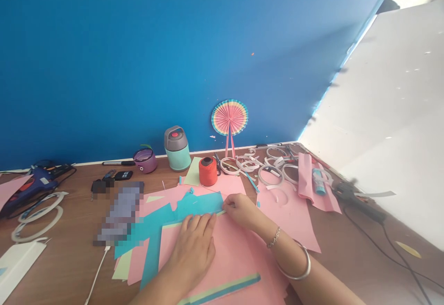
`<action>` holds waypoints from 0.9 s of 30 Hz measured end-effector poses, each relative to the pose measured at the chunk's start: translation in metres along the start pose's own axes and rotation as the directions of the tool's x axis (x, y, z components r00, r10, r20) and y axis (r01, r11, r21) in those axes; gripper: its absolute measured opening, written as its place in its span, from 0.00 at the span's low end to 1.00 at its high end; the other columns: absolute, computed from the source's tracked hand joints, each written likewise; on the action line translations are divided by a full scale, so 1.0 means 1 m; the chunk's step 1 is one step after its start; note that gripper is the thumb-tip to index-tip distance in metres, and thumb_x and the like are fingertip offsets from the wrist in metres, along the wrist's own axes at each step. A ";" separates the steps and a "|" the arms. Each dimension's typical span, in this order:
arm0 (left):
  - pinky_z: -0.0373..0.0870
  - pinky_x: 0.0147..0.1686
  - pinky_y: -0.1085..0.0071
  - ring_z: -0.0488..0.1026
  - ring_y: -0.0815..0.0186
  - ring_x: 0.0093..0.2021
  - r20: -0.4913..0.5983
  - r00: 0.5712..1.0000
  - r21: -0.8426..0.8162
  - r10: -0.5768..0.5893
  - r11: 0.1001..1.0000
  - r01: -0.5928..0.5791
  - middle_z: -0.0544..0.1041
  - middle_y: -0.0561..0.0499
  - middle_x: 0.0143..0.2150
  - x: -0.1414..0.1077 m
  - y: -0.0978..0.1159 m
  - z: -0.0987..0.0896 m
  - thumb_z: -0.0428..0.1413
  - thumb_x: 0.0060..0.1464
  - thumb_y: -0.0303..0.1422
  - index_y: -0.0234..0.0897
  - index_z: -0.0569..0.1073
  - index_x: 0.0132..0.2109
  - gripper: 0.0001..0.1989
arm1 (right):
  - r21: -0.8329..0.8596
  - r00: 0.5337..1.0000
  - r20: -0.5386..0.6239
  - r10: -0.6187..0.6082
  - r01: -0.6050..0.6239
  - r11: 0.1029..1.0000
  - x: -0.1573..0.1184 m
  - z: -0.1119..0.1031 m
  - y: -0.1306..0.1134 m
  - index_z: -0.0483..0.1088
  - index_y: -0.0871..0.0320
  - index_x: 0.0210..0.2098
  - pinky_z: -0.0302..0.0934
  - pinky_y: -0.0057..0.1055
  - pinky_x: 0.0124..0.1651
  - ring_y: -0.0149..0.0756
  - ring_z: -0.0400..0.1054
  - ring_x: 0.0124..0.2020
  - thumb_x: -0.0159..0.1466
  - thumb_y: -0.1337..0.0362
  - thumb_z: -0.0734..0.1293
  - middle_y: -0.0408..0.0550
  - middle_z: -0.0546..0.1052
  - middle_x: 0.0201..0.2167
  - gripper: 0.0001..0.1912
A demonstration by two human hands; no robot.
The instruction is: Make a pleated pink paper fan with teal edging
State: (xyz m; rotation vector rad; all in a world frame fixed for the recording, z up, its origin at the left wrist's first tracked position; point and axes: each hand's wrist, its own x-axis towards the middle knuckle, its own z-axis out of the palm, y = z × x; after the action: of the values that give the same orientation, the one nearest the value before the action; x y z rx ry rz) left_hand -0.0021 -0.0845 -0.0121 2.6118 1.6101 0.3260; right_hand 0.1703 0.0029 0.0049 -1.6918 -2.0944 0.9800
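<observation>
A pink sheet lies in front of me, with a yellow-green and blue strip along its near edge and a thin yellow-green line at its far edge. My left hand rests flat on the sheet, fingers extended towards that far edge. At the sheet's far right corner, my right hand has its thumb and fingertips pinched together beside blue paper; whatever is between them is too small to make out. More blue, pink and pale green pieces lie beneath and left of the sheet.
Behind the papers are an orange spool, a mint container, a purple cup and a round folded paper fan. White rings and a glue gun lie right. A blurred phone and another glue gun are left.
</observation>
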 end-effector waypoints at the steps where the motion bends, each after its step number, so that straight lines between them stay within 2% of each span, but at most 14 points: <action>1: 0.58 0.53 0.56 0.65 0.59 0.49 0.001 1.000 0.004 -0.001 1.000 0.001 0.70 0.47 0.54 0.000 0.000 0.000 0.43 0.59 0.28 0.38 0.62 0.61 0.23 | -0.011 1.000 -0.001 -0.005 0.005 1.000 0.000 0.000 0.001 0.74 0.60 0.29 0.55 0.25 0.31 0.35 0.69 0.32 0.55 0.70 0.60 0.49 0.78 0.30 0.10; 7: 0.58 0.54 0.55 0.65 0.57 0.50 0.027 0.999 0.014 -0.018 1.000 0.018 0.70 0.47 0.55 0.000 0.002 0.000 0.43 0.58 0.28 0.37 0.62 0.61 0.24 | -0.064 0.999 -0.006 -0.035 0.034 0.997 -0.002 -0.005 0.001 0.73 0.58 0.27 0.54 0.25 0.30 0.34 0.69 0.31 0.52 0.74 0.59 0.46 0.79 0.29 0.12; 14: 0.55 0.56 0.54 0.65 0.57 0.52 0.036 0.999 0.028 -0.025 0.999 0.024 0.69 0.47 0.56 0.002 0.001 0.001 0.43 0.59 0.28 0.37 0.62 0.61 0.23 | -0.080 0.998 -0.055 -0.019 0.015 0.997 -0.001 -0.010 0.004 0.73 0.58 0.29 0.55 0.26 0.32 0.35 0.70 0.33 0.51 0.76 0.61 0.46 0.79 0.31 0.12; 21: 0.56 0.56 0.53 0.65 0.56 0.52 0.046 0.999 0.036 -0.028 0.999 0.026 0.70 0.47 0.57 0.001 0.001 0.003 0.43 0.59 0.29 0.36 0.62 0.61 0.23 | -0.075 0.999 -0.034 0.017 -0.020 0.997 0.000 -0.011 0.008 0.72 0.59 0.28 0.54 0.25 0.30 0.34 0.69 0.31 0.50 0.77 0.61 0.45 0.78 0.28 0.12; 27: 0.56 0.57 0.54 0.65 0.57 0.53 0.036 0.999 0.054 -0.036 0.998 0.034 0.70 0.48 0.57 0.003 0.002 0.004 0.43 0.58 0.28 0.37 0.63 0.61 0.23 | -0.092 0.998 -0.001 0.061 -0.061 0.994 0.001 -0.013 0.005 0.73 0.60 0.28 0.55 0.24 0.32 0.34 0.70 0.33 0.50 0.79 0.61 0.46 0.78 0.29 0.13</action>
State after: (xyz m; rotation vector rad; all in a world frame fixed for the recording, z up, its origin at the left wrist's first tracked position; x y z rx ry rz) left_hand 0.0013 -0.0827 -0.0155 2.6080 1.6730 0.2348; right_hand 0.1812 0.0085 0.0110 -1.8099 -2.1316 0.9153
